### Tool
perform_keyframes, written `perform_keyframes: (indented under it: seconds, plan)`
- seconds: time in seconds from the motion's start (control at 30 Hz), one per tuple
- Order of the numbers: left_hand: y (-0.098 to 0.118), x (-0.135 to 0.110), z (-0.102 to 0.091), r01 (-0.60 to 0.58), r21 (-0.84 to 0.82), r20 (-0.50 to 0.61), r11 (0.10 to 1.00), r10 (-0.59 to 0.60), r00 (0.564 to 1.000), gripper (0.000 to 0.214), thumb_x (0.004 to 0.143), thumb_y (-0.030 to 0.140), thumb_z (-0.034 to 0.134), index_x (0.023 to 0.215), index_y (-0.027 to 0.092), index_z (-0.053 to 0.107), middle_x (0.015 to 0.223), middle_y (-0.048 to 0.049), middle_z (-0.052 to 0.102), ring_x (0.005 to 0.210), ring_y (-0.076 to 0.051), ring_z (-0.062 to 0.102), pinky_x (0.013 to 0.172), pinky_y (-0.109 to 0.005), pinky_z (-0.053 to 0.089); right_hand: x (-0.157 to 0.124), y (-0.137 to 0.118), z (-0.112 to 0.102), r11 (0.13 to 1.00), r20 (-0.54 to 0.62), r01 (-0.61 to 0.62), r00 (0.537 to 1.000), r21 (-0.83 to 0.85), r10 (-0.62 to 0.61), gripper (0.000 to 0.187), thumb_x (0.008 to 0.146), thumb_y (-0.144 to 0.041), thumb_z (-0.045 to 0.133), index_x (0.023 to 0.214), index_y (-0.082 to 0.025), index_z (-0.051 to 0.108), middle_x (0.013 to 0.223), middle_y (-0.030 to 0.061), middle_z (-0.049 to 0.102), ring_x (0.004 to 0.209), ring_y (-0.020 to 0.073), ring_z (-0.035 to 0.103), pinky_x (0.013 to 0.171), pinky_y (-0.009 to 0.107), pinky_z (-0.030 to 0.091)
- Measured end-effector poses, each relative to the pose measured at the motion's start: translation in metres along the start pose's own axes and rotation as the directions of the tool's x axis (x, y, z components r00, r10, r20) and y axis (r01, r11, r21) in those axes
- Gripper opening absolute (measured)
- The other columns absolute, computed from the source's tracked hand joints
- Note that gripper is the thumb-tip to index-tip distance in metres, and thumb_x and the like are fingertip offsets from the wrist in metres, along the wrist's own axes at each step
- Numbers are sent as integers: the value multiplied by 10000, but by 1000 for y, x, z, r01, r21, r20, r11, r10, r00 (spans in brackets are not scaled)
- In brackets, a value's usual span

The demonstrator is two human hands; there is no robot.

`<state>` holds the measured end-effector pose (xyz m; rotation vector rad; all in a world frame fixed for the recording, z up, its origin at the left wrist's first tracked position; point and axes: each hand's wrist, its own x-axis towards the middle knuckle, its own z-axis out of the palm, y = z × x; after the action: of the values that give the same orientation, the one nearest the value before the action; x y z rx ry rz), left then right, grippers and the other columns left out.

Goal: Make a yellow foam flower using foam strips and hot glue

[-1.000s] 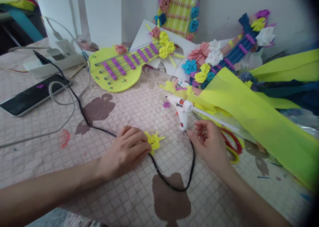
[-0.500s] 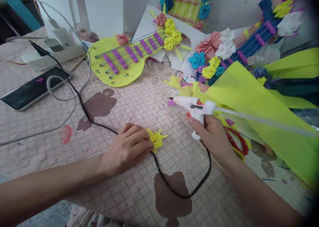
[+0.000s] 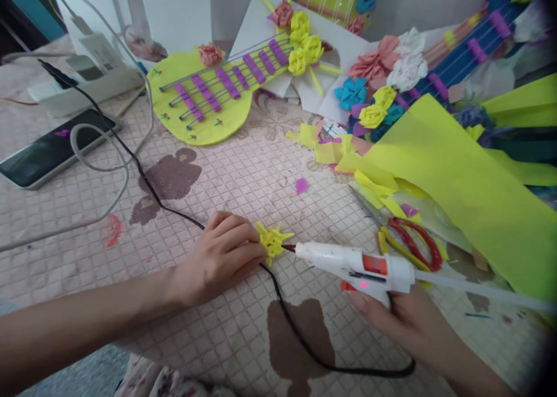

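My right hand is wrapped round the handle of a white glue gun, with a long clear glue stick sticking out of its back. The dark nozzle points left and reaches the edge of a small spiky yellow paper flower. My left hand has its fingers closed on the left side of that flower, holding it low over the table; the fingertips are partly hidden. A black cord passes under my left hand and loops round toward the glue gun.
Red-and-yellow scissors lie beside yellow paper. A yellow paper guitar and a blue one with paper flowers stand behind. On the left are a phone, a power strip and grey cable.
My right hand has brought the glue gun down and toward me, its nozzle now at the yellow flower. The scissors have come into view behind it. My left hand stays in place.
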<state>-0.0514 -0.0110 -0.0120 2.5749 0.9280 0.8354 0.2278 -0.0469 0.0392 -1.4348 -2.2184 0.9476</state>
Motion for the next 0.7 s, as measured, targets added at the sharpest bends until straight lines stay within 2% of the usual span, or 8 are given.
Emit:
perform_keyframes:
  seconds: [0.13,0.3,0.7]
  plan:
    - [0,0,0,8,-3,-4,1000,-8,1000,81,855,148,598,920,195,608,870,-15,619,835,-160,522,755,-324,360,2,4,4,1000,94,-3,996,-5,4,104,867,-284,478,835,-227,558,674,-13,639,588,145,607,521,236,503]
    - [0,0,1,18,-19,-13,1000,-18,1000,79,849,149,609,914,194,609,871,-14,615,828,-155,525,755,-320,365,6,6,6,1000,116,-2,993,-27,5,72,858,-273,488,841,-228,542,696,-2,638,628,154,612,477,227,486]
    - [0,2,0,101,-97,7,990,-101,995,68,857,156,592,900,206,610,877,-13,604,832,-156,521,762,-312,380,15,2,5,999,177,-25,984,-26,29,76,843,-279,479,798,-230,516,705,9,636,634,171,610,505,261,490]
